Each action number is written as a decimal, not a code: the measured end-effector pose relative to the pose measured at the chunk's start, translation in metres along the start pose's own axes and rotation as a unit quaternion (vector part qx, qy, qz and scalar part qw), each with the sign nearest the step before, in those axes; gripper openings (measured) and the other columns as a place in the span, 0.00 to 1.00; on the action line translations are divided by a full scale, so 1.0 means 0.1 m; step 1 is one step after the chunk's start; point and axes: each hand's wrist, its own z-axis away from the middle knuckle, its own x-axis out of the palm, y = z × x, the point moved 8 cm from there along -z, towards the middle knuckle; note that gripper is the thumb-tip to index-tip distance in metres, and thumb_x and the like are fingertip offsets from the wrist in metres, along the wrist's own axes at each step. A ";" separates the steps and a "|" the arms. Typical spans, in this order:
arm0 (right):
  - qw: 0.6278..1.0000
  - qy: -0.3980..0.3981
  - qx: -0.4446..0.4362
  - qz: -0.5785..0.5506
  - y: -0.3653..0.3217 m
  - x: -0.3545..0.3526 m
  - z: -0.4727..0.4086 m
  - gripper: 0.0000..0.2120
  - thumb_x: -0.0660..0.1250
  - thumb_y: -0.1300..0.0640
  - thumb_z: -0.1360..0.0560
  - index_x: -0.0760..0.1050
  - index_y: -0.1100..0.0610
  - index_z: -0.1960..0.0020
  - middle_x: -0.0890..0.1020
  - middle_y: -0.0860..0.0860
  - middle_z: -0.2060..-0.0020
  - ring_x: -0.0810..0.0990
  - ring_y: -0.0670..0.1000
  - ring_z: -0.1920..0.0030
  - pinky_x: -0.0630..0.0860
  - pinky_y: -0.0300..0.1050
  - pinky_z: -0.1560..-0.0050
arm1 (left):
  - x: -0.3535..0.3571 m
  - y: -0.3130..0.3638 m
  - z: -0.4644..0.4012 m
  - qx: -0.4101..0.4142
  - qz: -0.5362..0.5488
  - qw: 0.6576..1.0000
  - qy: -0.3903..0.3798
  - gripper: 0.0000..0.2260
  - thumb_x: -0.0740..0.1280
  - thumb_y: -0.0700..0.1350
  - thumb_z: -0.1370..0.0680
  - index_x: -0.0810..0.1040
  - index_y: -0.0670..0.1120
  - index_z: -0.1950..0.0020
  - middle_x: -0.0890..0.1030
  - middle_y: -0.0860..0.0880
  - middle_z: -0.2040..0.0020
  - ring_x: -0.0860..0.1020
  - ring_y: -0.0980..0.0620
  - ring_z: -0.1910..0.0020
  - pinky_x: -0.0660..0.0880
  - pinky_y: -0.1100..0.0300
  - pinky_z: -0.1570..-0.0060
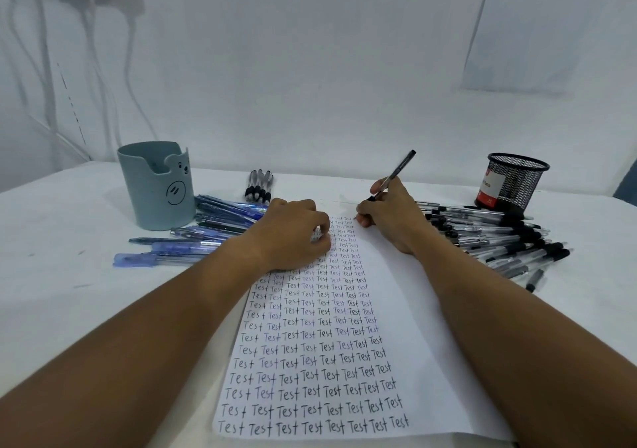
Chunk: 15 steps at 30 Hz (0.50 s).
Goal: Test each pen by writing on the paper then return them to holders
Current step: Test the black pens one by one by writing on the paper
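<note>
White cloth covered the table where the long white paper sheet (pixel 406 309) lay, its far end pinned under the left hand's (pixel 293 237) curled fingers while the right hand (pixel 389 216) gripped a slim black pen (pixel 396 172) at that end, best kept steady and pressed lightly.

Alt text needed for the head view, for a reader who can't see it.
A right hand writes with a black pen on paper filled with "Test", while the left hand rests on the sheet. Blue pens lie beside a bear-face holder; black pens lie beside a mesh holder.
</note>
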 end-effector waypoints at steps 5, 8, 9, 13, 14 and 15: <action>0.999 0.015 0.020 -0.043 0.05 -0.03 -0.03 0.15 0.67 0.70 0.27 0.64 0.55 0.54 0.80 0.59 0.65 0.79 0.55 0.69 0.79 0.58 0.47 | 0.00 0.00 0.00 0.001 -0.001 1.000 -0.001 0.13 0.60 0.54 0.20 0.78 0.51 0.41 0.76 0.52 0.49 0.74 0.54 0.52 0.59 0.57 0.40; 0.998 0.013 0.023 -0.050 0.06 -0.02 -0.04 0.15 0.68 0.70 0.27 0.64 0.55 0.54 0.80 0.59 0.65 0.79 0.55 0.68 0.79 0.57 0.46 | 0.00 -0.01 -0.01 0.002 0.000 1.000 -0.003 0.13 0.60 0.54 0.20 0.78 0.51 0.41 0.76 0.52 0.48 0.74 0.54 0.51 0.59 0.56 0.39; 0.998 0.013 0.023 -0.048 0.06 -0.02 -0.04 0.15 0.68 0.70 0.27 0.64 0.55 0.54 0.80 0.59 0.65 0.79 0.55 0.68 0.79 0.57 0.46 | 0.00 -0.01 -0.01 0.002 0.001 1.000 -0.003 0.13 0.60 0.54 0.20 0.78 0.51 0.40 0.76 0.52 0.48 0.74 0.54 0.50 0.59 0.56 0.39; 0.999 0.010 0.019 -0.039 0.05 -0.01 -0.03 0.15 0.69 0.69 0.27 0.65 0.55 0.53 0.81 0.60 0.62 0.80 0.54 0.68 0.80 0.57 0.45 | 0.01 -0.01 -0.01 0.002 0.001 1.000 -0.004 0.13 0.60 0.54 0.20 0.78 0.51 0.41 0.75 0.52 0.48 0.74 0.55 0.51 0.59 0.56 0.38; 0.999 0.010 0.015 -0.029 0.04 -0.01 -0.03 0.15 0.69 0.69 0.27 0.65 0.54 0.53 0.81 0.60 0.62 0.81 0.54 0.68 0.80 0.56 0.46 | 0.01 -0.01 -0.01 0.002 0.001 1.000 -0.004 0.13 0.60 0.54 0.20 0.78 0.51 0.41 0.75 0.52 0.48 0.73 0.55 0.52 0.59 0.56 0.38; 1.000 0.010 0.010 -0.016 0.03 -0.01 -0.03 0.15 0.68 0.68 0.27 0.65 0.54 0.53 0.81 0.59 0.62 0.81 0.54 0.67 0.80 0.55 0.46 | 0.01 -0.01 -0.01 0.002 0.001 1.000 -0.003 0.13 0.60 0.54 0.20 0.78 0.51 0.41 0.75 0.52 0.49 0.73 0.55 0.52 0.59 0.56 0.38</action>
